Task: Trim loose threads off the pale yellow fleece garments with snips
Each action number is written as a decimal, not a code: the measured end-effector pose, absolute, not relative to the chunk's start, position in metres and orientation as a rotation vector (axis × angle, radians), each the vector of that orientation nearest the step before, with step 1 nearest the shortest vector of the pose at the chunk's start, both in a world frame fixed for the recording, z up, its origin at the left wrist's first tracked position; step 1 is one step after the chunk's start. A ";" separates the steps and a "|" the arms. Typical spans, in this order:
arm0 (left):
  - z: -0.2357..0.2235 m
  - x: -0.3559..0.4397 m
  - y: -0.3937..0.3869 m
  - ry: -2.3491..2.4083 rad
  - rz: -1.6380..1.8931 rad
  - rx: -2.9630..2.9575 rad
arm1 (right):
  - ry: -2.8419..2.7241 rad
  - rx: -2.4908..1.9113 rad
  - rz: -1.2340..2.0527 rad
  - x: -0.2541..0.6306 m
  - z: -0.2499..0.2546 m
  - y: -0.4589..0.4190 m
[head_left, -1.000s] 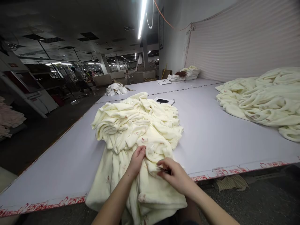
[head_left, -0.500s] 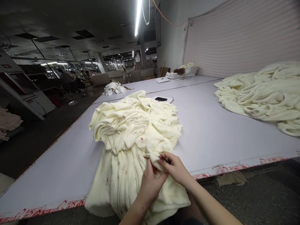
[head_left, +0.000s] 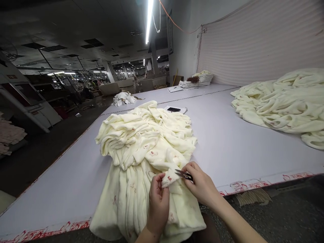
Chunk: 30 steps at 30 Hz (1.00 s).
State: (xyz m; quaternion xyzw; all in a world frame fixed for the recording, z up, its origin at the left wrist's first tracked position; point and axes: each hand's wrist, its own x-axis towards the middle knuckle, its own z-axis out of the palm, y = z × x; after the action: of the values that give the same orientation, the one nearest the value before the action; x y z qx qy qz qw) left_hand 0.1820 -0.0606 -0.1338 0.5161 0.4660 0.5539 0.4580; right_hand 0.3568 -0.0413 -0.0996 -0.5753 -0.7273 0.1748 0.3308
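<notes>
A heap of pale yellow fleece garments (head_left: 136, 138) with small reddish prints lies at the near part of the table, its front hanging over the edge. My left hand (head_left: 159, 199) pinches a printed end of the fleece (head_left: 169, 178) between thumb and fingers. In my right hand (head_left: 199, 182) is a pair of thread snips (head_left: 184, 174) with dark handles. Their two blades stand apart and point left, right beside the pinched fleece. Whether the blades touch the cloth I cannot tell.
On the white table (head_left: 215, 145), another pale yellow heap (head_left: 283, 101) lies at the right. Behind the near heap are a phone (head_left: 173, 109) on paper and white scraps (head_left: 124, 98). Stacked cloth pieces (head_left: 204, 78) stand at the back. The table's front edge (head_left: 253, 184) carries red-printed tape.
My right hand has moved right, and the snips' blades now show clearly apart. My left hand has shifted slightly left and down, spreading the printed fleece end into view.
</notes>
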 end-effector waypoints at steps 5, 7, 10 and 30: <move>-0.142 0.180 -0.063 1.169 1.380 1.333 | -2.085 -1.432 0.248 0.348 -0.084 -0.060; -0.141 0.179 -0.064 1.179 1.368 1.374 | -2.117 -1.494 0.048 0.344 -0.083 -0.062; -0.137 0.179 -0.065 1.191 1.356 1.413 | -2.093 -1.556 -0.073 0.339 -0.086 -0.060; -0.108 0.176 -0.051 0.822 1.077 0.909 | -1.842 -1.393 0.475 0.346 -0.091 -0.032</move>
State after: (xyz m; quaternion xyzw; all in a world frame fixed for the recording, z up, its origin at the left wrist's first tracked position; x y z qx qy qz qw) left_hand 0.1761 -0.0513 -0.1079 0.4058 0.3668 0.4806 0.6854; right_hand 0.3457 -0.0317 -0.0908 -0.5460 -0.7220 0.1860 0.3820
